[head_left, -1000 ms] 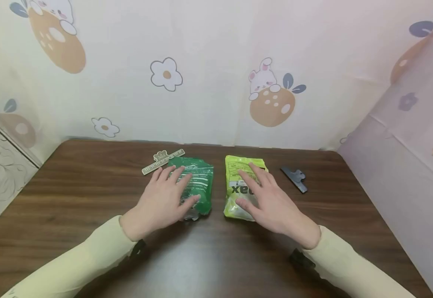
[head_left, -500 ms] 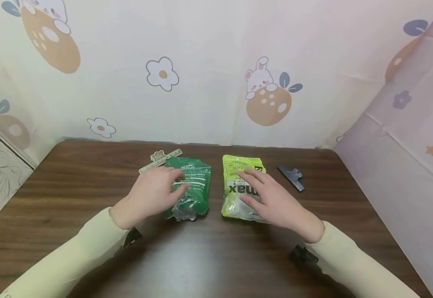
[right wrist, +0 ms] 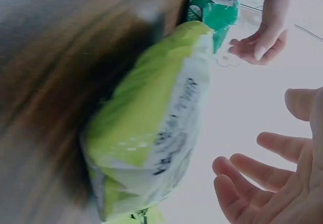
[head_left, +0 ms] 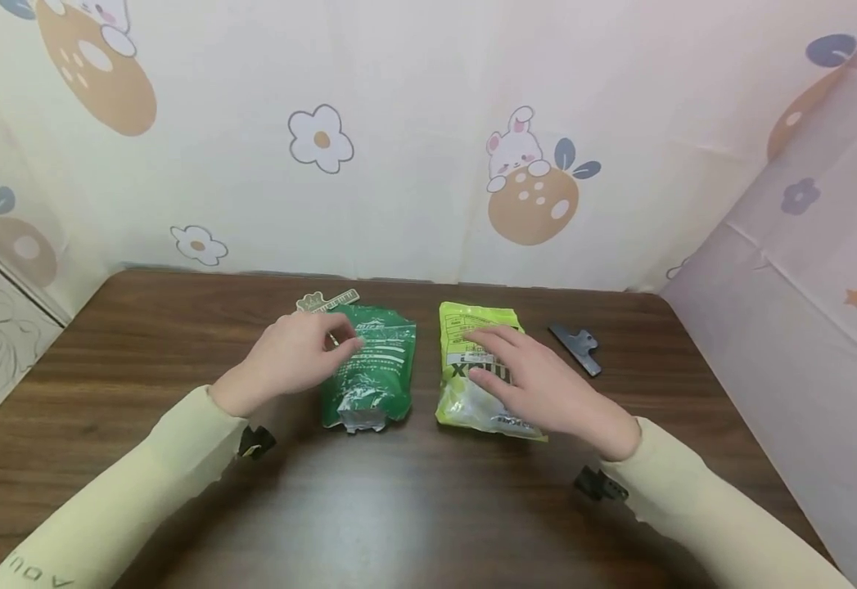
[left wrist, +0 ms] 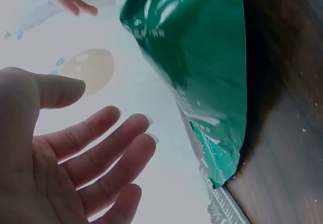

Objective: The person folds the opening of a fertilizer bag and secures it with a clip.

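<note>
A green foil bag (head_left: 384,372) lies on the wooden table, its silvery crumpled end toward me. My left hand (head_left: 284,360) hovers over its left side with fingers loosely bent; the left wrist view shows a gap between these fingers (left wrist: 103,158) and the bag (left wrist: 202,57). To the right lies a lime-yellow bag (head_left: 465,401) with black lettering. Above its right part is my right hand (head_left: 546,384), fingers spread and slightly bent. In the right wrist view the palm holds nothing, and the fingers (right wrist: 252,173) stand apart from the plump yellow bag (right wrist: 151,123).
A pale ruler-like clip (head_left: 325,301) lies behind the green bag, partly covered by my left hand. A dark metal clip (head_left: 577,350) lies right of the yellow bag. A printed curtain (head_left: 413,147) hangs along the table's (head_left: 369,523) back edge.
My left hand has drawn back leftward and bent its fingers, showing more of the green bag. The right hand has shifted slightly rightward over the yellow bag. Both bags stay in place.
</note>
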Demonstrator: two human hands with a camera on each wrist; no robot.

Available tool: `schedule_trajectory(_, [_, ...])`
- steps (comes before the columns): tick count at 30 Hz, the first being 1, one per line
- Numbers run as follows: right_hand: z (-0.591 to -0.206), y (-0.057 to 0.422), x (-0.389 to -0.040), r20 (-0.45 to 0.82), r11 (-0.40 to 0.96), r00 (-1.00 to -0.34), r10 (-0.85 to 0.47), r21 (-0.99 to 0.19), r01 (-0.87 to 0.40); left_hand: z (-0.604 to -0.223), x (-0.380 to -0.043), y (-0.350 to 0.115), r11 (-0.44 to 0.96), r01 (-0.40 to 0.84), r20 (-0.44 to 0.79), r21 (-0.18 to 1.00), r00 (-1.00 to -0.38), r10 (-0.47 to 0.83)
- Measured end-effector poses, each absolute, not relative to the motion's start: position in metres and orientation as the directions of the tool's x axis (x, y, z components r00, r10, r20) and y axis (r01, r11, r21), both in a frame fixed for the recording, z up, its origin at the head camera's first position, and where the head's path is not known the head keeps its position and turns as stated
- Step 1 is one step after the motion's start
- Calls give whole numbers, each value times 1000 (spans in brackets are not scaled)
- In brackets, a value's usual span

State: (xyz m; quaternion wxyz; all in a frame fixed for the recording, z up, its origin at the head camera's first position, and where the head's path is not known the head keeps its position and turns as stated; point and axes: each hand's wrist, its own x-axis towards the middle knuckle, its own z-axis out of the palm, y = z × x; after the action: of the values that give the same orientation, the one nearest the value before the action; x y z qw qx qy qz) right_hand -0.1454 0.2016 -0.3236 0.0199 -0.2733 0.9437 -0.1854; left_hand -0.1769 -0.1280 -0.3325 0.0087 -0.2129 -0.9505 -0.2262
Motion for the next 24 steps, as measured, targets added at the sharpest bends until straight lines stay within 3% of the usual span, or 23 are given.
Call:
schedule_trajectory(14, [-314, 192, -164, -86, 691, -799, -595, -564, -453, -329, -215, -142, 810, 314, -27, 495, -927, 375])
schedule_trajectory(24, [-313, 180, -174, -210, 678, -734, -646, -599, -425, -333, -225, -137, 855, 366, -23, 367, -915, 402])
